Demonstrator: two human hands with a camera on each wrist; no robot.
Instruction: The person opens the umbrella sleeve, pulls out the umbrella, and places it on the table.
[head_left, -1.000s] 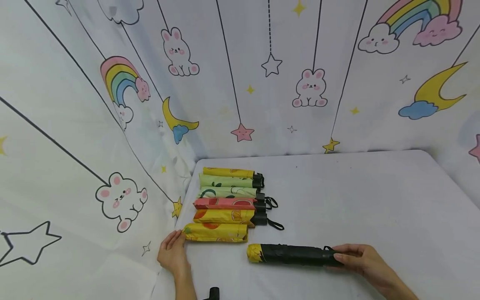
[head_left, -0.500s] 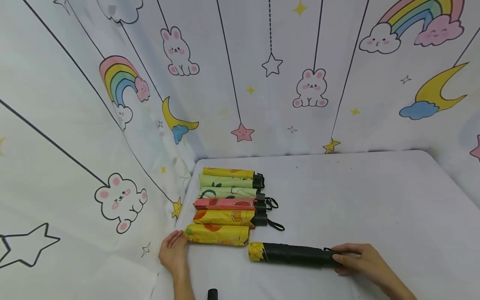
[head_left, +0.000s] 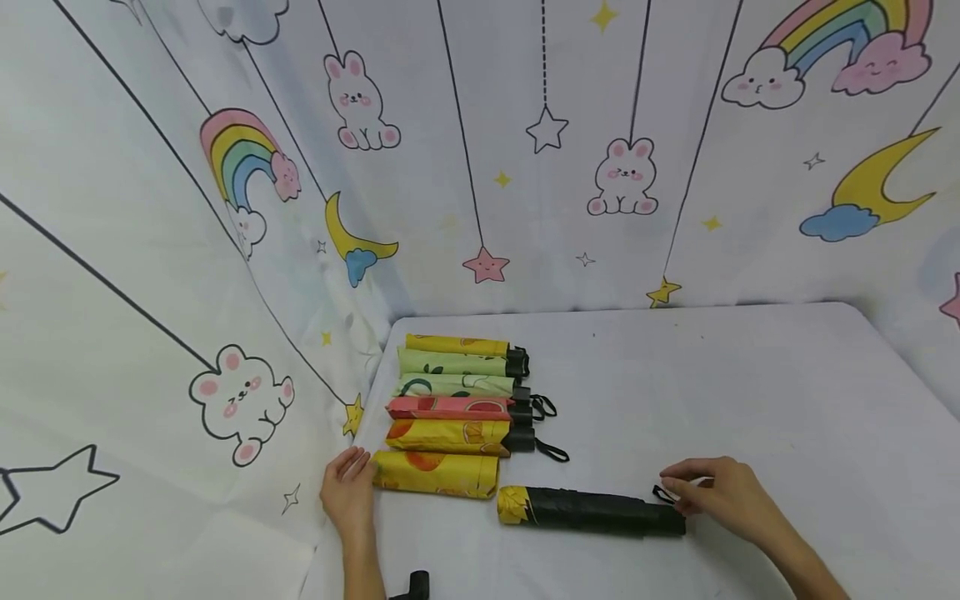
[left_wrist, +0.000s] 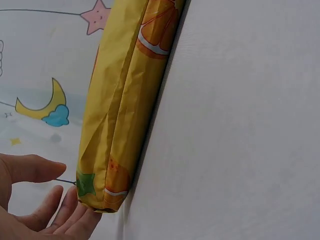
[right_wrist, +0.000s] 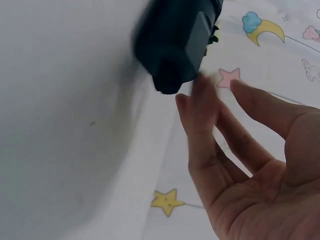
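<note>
A yellow orange-print sleeve (head_left: 437, 475) lies at the near end of a row; the left hand (head_left: 348, 492) touches its left end. In the left wrist view, the fingers of the left hand (left_wrist: 47, 200) rest at the end of the yellow sleeve (left_wrist: 117, 110), thumb apart. A folded black umbrella with a yellow tip (head_left: 592, 510) lies on the table. At its handle end the right hand (head_left: 723, 498) hovers by the strap loop. The right wrist view has the right hand (right_wrist: 240, 150) with spread, bent fingers beside the dark handle (right_wrist: 175, 45).
Several folded umbrellas lie in a row behind: a yellow one (head_left: 450, 435), a red one (head_left: 450, 407), two green ones and another yellow one. A black object (head_left: 418, 585) shows at the bottom edge. A patterned curtain (head_left: 562, 225) stands behind the white table (head_left: 787, 417).
The right hand has let go of the black umbrella's handle and risen slightly. The yellow sleeve has shifted a little toward the near side, the left hand staying at its end.
</note>
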